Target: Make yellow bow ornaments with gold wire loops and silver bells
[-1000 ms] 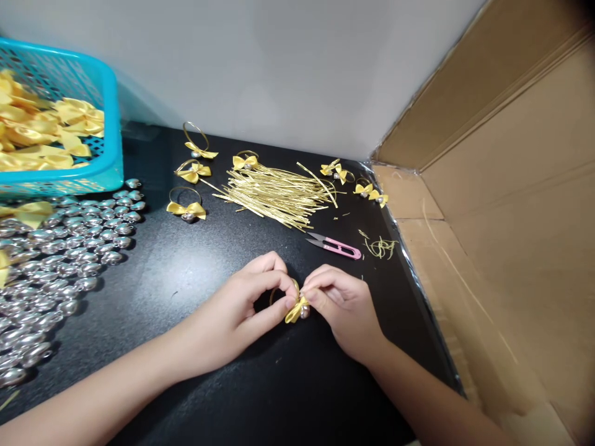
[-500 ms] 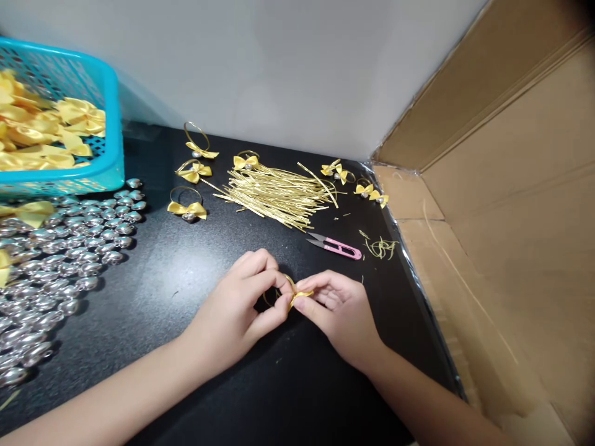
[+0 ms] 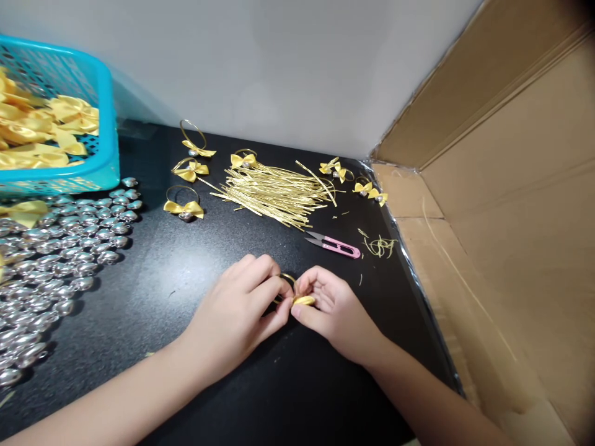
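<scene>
Head: left hand opposite right hand

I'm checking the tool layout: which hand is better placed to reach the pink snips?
Probably the right hand: the pink snips lie just beyond it, while the left hand is farther off. Both hands are at the yellow bow.

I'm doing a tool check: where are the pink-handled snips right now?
In the head view, the snips lie right of centre on the black table, beyond the right hand and left of the curled gold strands.
</scene>
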`<act>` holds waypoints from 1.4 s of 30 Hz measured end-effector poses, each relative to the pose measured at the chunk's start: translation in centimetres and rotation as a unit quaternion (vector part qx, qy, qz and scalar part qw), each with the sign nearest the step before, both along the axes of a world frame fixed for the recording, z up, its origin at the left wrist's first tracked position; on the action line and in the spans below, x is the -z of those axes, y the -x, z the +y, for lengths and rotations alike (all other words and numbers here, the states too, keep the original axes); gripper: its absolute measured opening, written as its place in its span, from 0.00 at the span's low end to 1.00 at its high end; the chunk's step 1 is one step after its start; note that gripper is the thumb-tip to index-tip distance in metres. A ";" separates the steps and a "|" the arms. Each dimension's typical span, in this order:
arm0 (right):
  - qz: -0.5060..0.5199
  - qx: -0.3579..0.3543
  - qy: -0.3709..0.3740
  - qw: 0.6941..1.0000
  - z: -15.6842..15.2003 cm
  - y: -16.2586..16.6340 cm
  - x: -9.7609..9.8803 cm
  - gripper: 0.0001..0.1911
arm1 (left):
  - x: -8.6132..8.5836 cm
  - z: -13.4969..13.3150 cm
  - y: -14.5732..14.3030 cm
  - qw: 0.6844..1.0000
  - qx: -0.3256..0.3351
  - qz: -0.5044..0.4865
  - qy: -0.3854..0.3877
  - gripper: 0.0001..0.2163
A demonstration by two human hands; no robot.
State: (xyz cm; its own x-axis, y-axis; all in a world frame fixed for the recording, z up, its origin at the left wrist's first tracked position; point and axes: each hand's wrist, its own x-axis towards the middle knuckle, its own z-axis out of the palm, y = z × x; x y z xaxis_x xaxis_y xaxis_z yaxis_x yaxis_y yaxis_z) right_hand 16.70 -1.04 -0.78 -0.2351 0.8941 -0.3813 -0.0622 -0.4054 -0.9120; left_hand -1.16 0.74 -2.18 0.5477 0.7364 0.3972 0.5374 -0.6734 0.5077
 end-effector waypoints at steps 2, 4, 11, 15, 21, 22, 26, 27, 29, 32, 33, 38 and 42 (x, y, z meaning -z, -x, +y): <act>0.025 -0.020 0.009 0.999 0.1 -0.1 0.0 0.13 | -0.1 0.0 0.0 1.000 0.002 -0.002 -0.010 0.05; 0.052 -0.031 0.014 0.998 0.2 -0.2 0.2 0.14 | -0.2 0.1 0.0 1.000 0.005 -0.007 -0.014 0.05; 0.125 -0.004 0.000 0.992 0.4 -0.1 0.8 0.15 | -0.3 0.3 0.3 1.000 0.008 -0.026 0.007 0.03; 0.102 0.006 -0.013 0.995 0.2 -0.2 0.8 0.16 | -0.1 0.4 0.3 0.999 -0.005 -0.007 -0.033 0.05; 0.044 0.031 -0.027 0.998 0.0 0.0 0.7 0.15 | 0.0 0.1 0.2 0.996 -0.007 0.036 -0.076 0.07; 0.047 0.030 -0.024 0.998 0.0 0.1 0.6 0.15 | 0.0 0.0 0.2 0.996 -0.008 0.036 -0.080 0.07; 0.063 0.017 -0.014 0.998 0.1 0.1 0.5 0.14 | -0.1 0.0 0.0 0.996 0.000 0.040 -0.086 0.06; 0.066 0.011 -0.013 0.998 0.2 0.1 0.5 0.14 | -0.2 0.0 0.0 0.995 0.002 0.041 -0.086 0.06; 0.077 0.002 -0.012 0.997 0.2 0.1 0.6 0.14 | -0.3 0.0 -0.1 0.995 0.006 0.043 -0.085 0.07; 0.099 -0.005 -0.004 0.995 0.3 0.0 0.7 0.14 | -0.3 -0.1 -0.3 0.996 0.006 0.037 -0.078 0.07; 0.109 -0.004 0.001 0.994 0.3 0.0 0.8 0.14 | -0.2 -0.1 -0.3 0.997 0.006 0.034 -0.076 0.07; 0.152 -0.003 0.032 0.988 0.4 -0.2 1.1 0.13 | 0.0 -0.1 -0.1 0.998 0.005 0.024 -0.056 0.08; 0.124 -0.005 0.024 0.992 0.3 -0.3 1.1 0.12 | -0.3 0.0 0.0 1.000 0.011 0.005 -0.011 0.07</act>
